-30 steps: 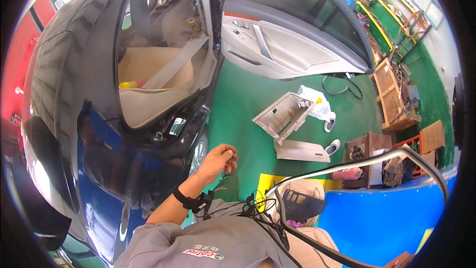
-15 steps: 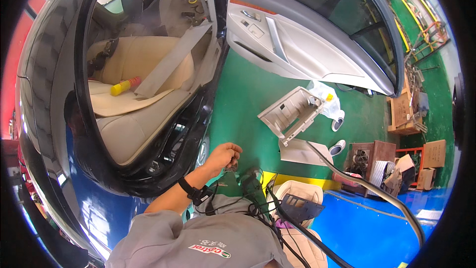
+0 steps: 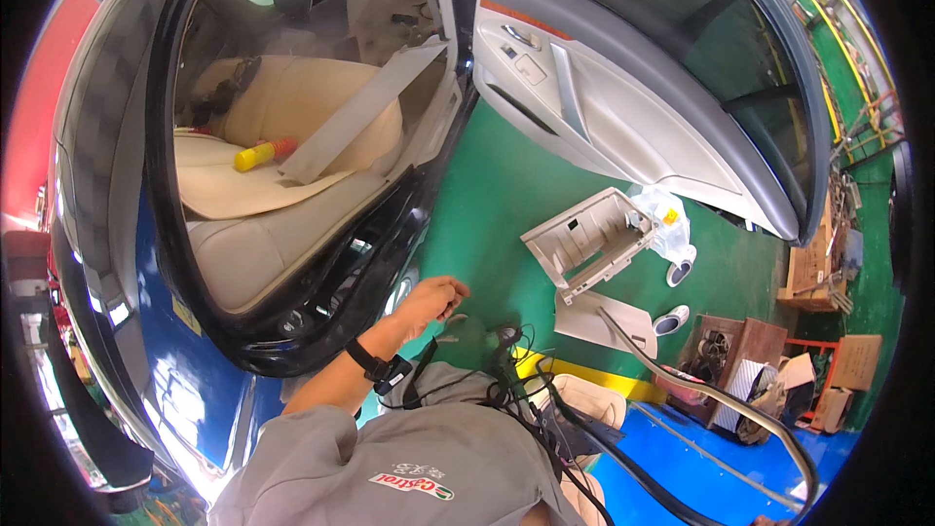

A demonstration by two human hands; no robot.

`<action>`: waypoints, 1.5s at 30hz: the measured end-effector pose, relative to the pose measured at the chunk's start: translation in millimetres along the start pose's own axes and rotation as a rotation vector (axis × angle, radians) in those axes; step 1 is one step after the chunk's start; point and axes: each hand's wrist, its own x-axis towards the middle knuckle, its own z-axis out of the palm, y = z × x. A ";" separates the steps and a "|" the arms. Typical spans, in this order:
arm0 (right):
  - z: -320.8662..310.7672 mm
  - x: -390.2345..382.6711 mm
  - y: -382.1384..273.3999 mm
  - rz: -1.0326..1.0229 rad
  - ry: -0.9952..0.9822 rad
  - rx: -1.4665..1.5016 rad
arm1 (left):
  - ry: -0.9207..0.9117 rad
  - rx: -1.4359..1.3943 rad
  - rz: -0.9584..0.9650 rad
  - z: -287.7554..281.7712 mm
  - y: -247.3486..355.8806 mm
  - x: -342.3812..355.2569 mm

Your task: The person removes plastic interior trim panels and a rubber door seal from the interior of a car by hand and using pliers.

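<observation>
My left hand (image 3: 433,302) hangs over the green floor beside the car's door sill (image 3: 331,282). Its fingers are curled in and nothing shows in them; a dark band with a small device is on the wrist. My right hand is out of view; only a bit of bare arm shows at the bottom edge. On the right, a long curved trim strip (image 3: 716,385) runs from the floor panel toward the lower right. What bears its near end is not shown. Through the open doorway, a yellow and red cylindrical object (image 3: 263,154) lies on the beige car seat (image 3: 278,224).
The open car door (image 3: 623,127) stands ahead. Below it lie a beige plastic trim frame (image 3: 589,244), a flat light panel (image 3: 604,319), a clear plastic bag (image 3: 667,234) and white shoes (image 3: 672,320). Boxes (image 3: 745,360) stand at right. Dark cables (image 3: 545,399) hang by my body.
The view has turned a little, so the car door and floor parts sit farther right and lower. My left hand stays curled near the sill, its index finger drawn in slightly.
</observation>
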 end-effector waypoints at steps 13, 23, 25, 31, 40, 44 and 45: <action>103.3 -16.2 79.0 0.263 0.019 -0.115 | 0.548 0.720 0.149 -121.9 -24.8 129.8; 195.5 -71.6 181.1 0.682 -0.117 -0.362 | 0.618 1.743 -0.005 -251.8 -31.7 300.5; 230.4 -89.5 198.0 0.684 -0.126 -0.404 | 0.567 1.800 -0.073 -266.8 -31.4 323.7; 314.2 -129.1 245.3 0.812 -0.147 -0.214 | 0.562 1.873 -0.079 -280.8 -23.8 356.0; 259.5 -144.6 181.4 0.851 -0.030 -0.478 | 0.535 1.908 0.009 -293.5 -27.0 374.7; 245.3 -150.8 163.6 0.981 0.028 -0.485 | 0.419 1.685 -0.055 -298.1 -19.3 376.4; 242.6 -151.7 160.8 0.985 0.032 -0.482 | 0.407 1.663 -0.067 -300.8 -13.2 378.3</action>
